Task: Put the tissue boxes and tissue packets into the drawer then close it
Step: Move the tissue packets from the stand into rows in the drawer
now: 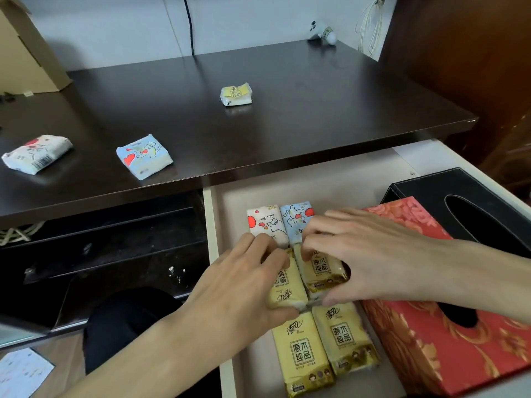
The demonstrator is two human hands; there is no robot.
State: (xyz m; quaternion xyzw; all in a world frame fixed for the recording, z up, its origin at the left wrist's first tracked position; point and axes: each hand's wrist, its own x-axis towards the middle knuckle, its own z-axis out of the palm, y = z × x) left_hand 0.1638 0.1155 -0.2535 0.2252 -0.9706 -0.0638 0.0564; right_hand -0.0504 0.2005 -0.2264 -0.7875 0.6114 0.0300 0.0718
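The open white drawer (316, 179) holds several tissue packets, a red floral tissue box (439, 349) and a black tissue box (459, 196). My left hand (244, 282) grips a yellow packet (287, 288) in the middle row. Beside it, my right hand (365, 251) grips another yellow packet (321, 271). Two more yellow packets (301, 354) lie nearer me, and a white packet (267, 222) and a blue one (296, 216) lie beyond. On the dark desk (258, 133) sit a yellow packet (236, 96), a blue packet (143, 156) and a white packet (36, 153).
A cardboard box (26, 53) stands at the desk's back left. A small white figure (321, 33) and hanging cords (370, 24) are at the back right. A brown wooden cabinet (474, 67) rises on the right. Dark shelves (115, 239) lie under the desk left of the drawer.
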